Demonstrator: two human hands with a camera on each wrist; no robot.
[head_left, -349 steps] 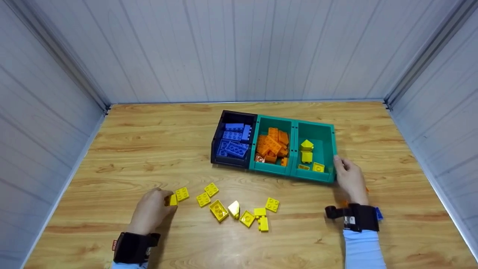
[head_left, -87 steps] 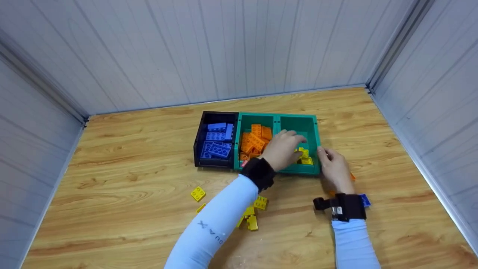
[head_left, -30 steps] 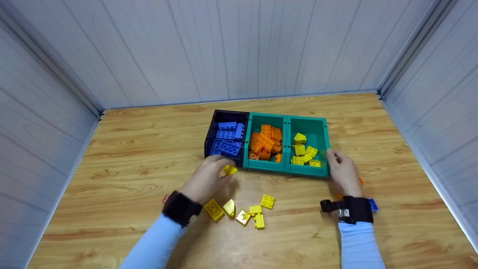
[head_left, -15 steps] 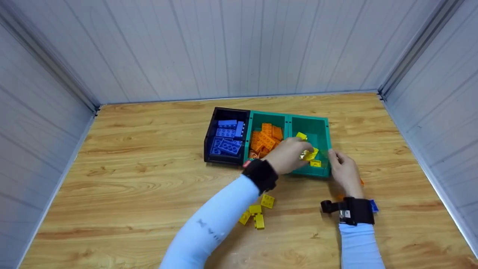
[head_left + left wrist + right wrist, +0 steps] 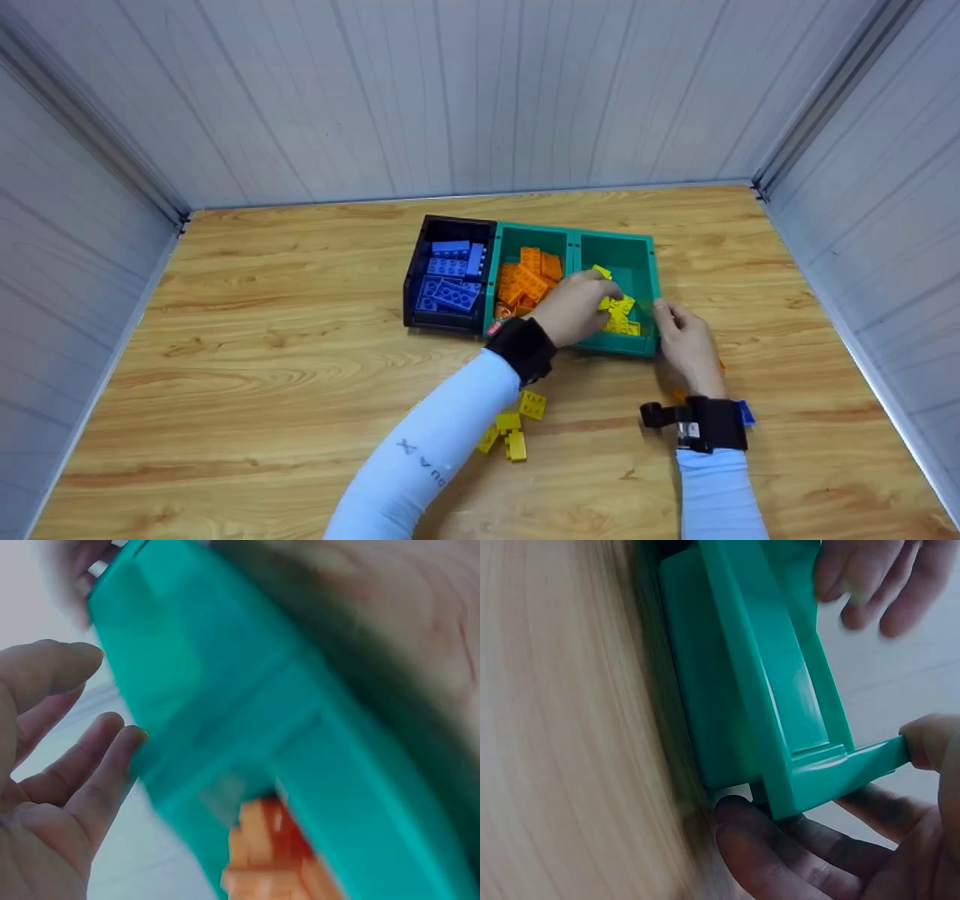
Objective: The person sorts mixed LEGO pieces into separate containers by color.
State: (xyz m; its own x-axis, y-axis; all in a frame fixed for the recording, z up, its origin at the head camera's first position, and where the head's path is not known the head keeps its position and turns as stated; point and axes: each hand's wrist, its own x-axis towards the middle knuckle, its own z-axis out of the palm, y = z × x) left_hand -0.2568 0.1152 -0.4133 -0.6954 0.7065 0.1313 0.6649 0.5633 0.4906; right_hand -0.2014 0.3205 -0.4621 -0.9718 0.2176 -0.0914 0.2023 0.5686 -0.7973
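Observation:
My left hand (image 5: 576, 307) hovers over the right green bin (image 5: 619, 343), fingers spread. No brick shows between those fingers (image 5: 97, 780) in the left wrist view. Several yellow toy building bricks (image 5: 621, 321) lie in that bin, partly hidden by the hand. At the bin's right side, my right hand (image 5: 690, 345) grips the wall. The right wrist view shows its thumb (image 5: 930, 739) on the rim and fingers curled underneath. More yellow bricks (image 5: 517, 445) lie loose on the table, partly covered by my left forearm.
Joined in a row are a dark bin (image 5: 442, 321) with blue bricks (image 5: 450, 267) and a middle green bin (image 5: 532, 226) with orange bricks (image 5: 523, 283). A blue piece (image 5: 745, 412) and orange bits lie beside my right wrist. Pale panels (image 5: 450, 97) wall the table.
My left hand carried a yellow brick from the table to the right green bin and let it go there. Yellow bricks on the table are fewer than before. My right hand keeps its grip.

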